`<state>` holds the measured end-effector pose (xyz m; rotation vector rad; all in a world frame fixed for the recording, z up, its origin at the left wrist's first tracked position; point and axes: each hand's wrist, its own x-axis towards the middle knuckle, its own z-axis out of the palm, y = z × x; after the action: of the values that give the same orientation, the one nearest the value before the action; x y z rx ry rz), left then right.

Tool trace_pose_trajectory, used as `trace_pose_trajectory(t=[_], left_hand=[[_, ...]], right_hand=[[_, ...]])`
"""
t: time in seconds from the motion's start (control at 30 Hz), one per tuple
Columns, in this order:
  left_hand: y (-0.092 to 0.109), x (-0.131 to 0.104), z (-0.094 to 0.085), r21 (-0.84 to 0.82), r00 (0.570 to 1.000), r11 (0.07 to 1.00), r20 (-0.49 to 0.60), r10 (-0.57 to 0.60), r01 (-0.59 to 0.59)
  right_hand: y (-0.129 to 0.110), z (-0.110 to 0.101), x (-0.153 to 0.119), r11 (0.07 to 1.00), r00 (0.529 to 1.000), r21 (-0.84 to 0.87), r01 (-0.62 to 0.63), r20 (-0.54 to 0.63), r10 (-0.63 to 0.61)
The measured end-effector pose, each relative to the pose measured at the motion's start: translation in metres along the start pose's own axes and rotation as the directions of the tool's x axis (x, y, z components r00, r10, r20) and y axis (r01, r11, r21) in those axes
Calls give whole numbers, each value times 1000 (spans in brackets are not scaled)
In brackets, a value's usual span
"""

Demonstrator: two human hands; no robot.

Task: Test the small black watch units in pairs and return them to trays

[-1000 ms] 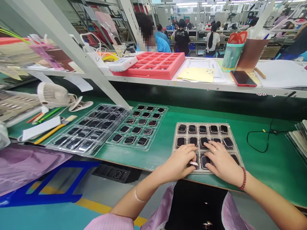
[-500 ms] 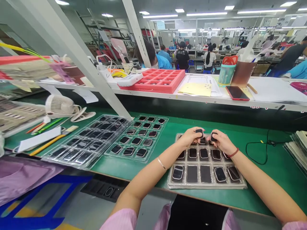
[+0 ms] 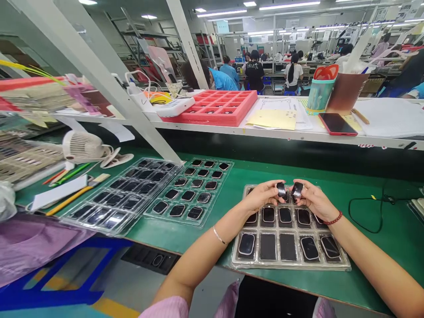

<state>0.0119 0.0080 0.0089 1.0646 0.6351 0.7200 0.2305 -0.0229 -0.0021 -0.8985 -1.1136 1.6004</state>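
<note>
My left hand (image 3: 263,195) pinches a small dark rounded-square watch screen (image 3: 281,190). A second watch screen (image 3: 297,190), catching a bright reflection, is held by my right hand (image 3: 313,199). The two pieces are side by side, slightly apart, over the back part of a clear plastic tray (image 3: 291,265). Silver-rimmed dark screens sit in many of its pockets, such as the framed screen (image 3: 309,247) at the front. Two front pockets (image 3: 267,247) show only flat dark bottoms. My fingers partly hide the back rows.
Left of my arms lie a clear tray of screens (image 3: 188,195) and a stack of filled trays (image 3: 114,198). A small fan (image 3: 82,146), a yellow-handled brush (image 3: 71,199) and a black cable (image 3: 364,199) are on the green bench. Above runs a shelf with a red foam tray (image 3: 215,115) and phone (image 3: 337,124).
Both held screens have tilted, and reflections now show on their faces. My hands stay over the tray's back. The view has shifted slightly, so the tray and right arm appear further right.
</note>
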Motion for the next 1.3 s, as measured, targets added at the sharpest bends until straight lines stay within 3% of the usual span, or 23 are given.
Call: trace_pose_trajectory(t=[0.27, 0.4, 0.63, 0.87, 1.17, 1.3], left_hand=[[-5, 1, -3, 131, 999, 991, 46, 27, -33], [-6, 0, -1, 133, 999, 990, -18, 41, -38], [-6, 1, 7, 307, 990, 951, -116, 81, -41], [-6, -1, 10, 357, 990, 934, -126, 69, -19], [-7, -1, 6, 416, 990, 909, -109, 90, -37], [-10, 1, 5, 387, 988, 921, -116, 98, -46]], right_hand=[[3, -1, -1, 992, 997, -126, 25, 77, -15], [8, -2, 0, 992, 999, -121, 21, 44, -16], [12, 3, 0, 978, 998, -199, 59, 12, -58], [11, 5, 0, 956, 993, -268, 116, 61, -103], [9, 2, -1, 982, 995, -172, 76, 82, -62], [11, 4, 0, 964, 995, -253, 86, 66, -72]])
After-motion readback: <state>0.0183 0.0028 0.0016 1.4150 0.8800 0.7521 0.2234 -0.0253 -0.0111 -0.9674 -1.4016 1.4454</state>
